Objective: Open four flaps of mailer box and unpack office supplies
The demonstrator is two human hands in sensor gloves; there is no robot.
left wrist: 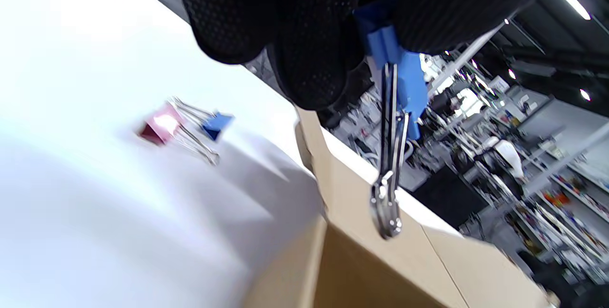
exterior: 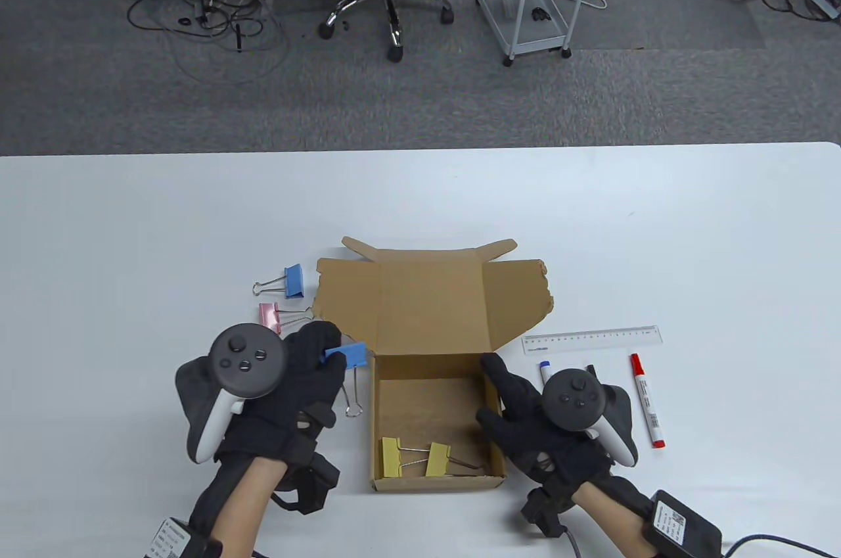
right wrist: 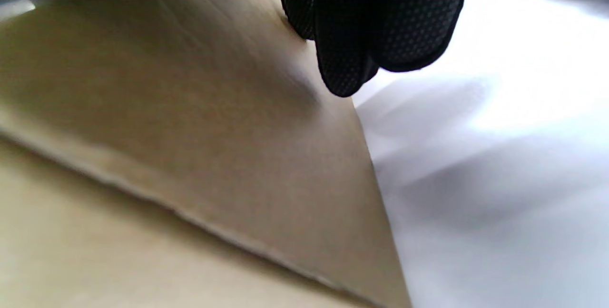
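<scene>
The brown mailer box [exterior: 433,387] lies open on the white table, lid and flaps folded back. Two yellow binder clips [exterior: 414,456] lie inside at its near end. My left hand [exterior: 315,367] pinches a blue binder clip [exterior: 348,355] just left of the box, above the table; in the left wrist view the clip [left wrist: 397,74] hangs from my fingertips [left wrist: 309,60] with its wire handles down. My right hand [exterior: 506,400] rests on the box's right wall, fingers spread; in the right wrist view the fingertips [right wrist: 361,36] touch the cardboard [right wrist: 190,132].
A blue clip [exterior: 294,280] and a pink clip [exterior: 271,316] lie left of the box. A clear ruler [exterior: 591,340], a blue-capped marker [exterior: 545,372] and a red marker [exterior: 647,410] lie to the right. The table's far edge [exterior: 420,149] borders grey carpet.
</scene>
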